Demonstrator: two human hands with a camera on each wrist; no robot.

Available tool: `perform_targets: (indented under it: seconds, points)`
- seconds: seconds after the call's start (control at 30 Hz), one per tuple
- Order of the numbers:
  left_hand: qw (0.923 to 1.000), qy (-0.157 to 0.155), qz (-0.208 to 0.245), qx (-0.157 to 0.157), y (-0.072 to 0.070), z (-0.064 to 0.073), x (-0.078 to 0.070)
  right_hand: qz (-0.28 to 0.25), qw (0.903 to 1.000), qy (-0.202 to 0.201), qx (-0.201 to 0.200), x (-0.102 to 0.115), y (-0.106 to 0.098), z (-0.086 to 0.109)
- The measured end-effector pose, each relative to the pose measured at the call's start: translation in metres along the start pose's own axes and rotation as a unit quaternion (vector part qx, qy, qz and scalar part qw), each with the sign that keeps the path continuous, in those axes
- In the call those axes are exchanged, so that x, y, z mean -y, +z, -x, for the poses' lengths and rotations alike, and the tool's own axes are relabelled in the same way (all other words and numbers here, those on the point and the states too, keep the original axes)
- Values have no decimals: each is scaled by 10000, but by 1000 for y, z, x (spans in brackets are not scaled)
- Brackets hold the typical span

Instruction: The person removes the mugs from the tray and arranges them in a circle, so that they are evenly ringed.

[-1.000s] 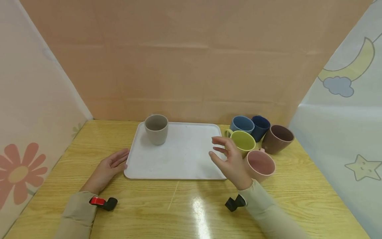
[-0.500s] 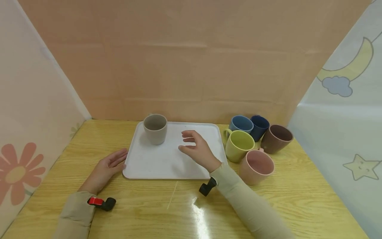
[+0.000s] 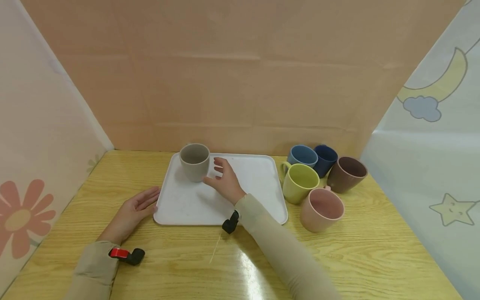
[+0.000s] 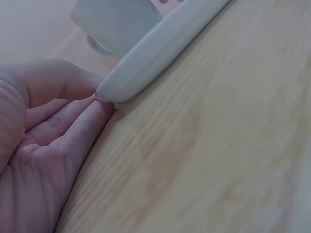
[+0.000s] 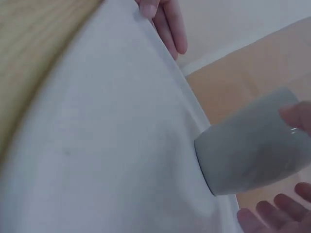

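A grey mug (image 3: 195,163) stands upright on the back left of a white tray (image 3: 247,187). My right hand (image 3: 225,181) is over the tray, just right of the mug, its thumb and fingers spread toward it. In the right wrist view, the thumb (image 5: 297,116) overlaps the mug's side and the fingers (image 5: 274,213) lie apart from it. I cannot tell whether the thumb touches. At the tray's left edge, my left hand (image 3: 131,212) holds the rim lightly between thumb and fingertips, seen closely in the left wrist view. The mug's handle is mostly hidden behind it in the head view.
Right of the tray, several mugs stand close together: yellow-green (image 3: 300,183), pink (image 3: 320,210), light blue (image 3: 301,156), dark blue (image 3: 325,160) and brown (image 3: 346,174). A wooden table (image 3: 187,258) lies beneath, with an orange backdrop (image 3: 225,83) behind.
My right hand has moved left from beside the yellow-green and pink mugs, across the tray, to the grey mug's right side. My left hand stays at the tray's edge.
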State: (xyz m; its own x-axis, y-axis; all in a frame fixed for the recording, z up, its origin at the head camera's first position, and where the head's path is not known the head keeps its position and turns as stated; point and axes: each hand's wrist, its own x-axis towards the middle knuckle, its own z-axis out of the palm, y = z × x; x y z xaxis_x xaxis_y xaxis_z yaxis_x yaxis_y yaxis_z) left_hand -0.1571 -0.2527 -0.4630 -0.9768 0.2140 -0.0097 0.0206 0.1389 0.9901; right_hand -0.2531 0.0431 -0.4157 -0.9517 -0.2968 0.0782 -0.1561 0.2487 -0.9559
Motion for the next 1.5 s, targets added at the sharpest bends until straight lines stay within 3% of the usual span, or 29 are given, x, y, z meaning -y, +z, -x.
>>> perform_targets:
  seconds: [0.27, 0.5, 0.67, 1.1, 1.5]
  points:
    - [10000, -93, -14, -30, -2, 1, 0, -102, 9992, -307, -238, 4, 15, -27]
    - [9999, -100, -8, -35, -2, -1, -1, -70, 9974, -485, -527, 8, 22, -36]
    - [10000, -72, 21, -16, -1, -2, 0, -169, 9967, -481, -633, 16, 23, -32]
    - [9999, -104, -38, -46, -2, 0, 2, 166, 9945, -676, -786, 7, 28, -35]
    - [10000, -31, -6, -12, -2, 1, 1, 135, 9935, -759, -840, 5, 24, -20]
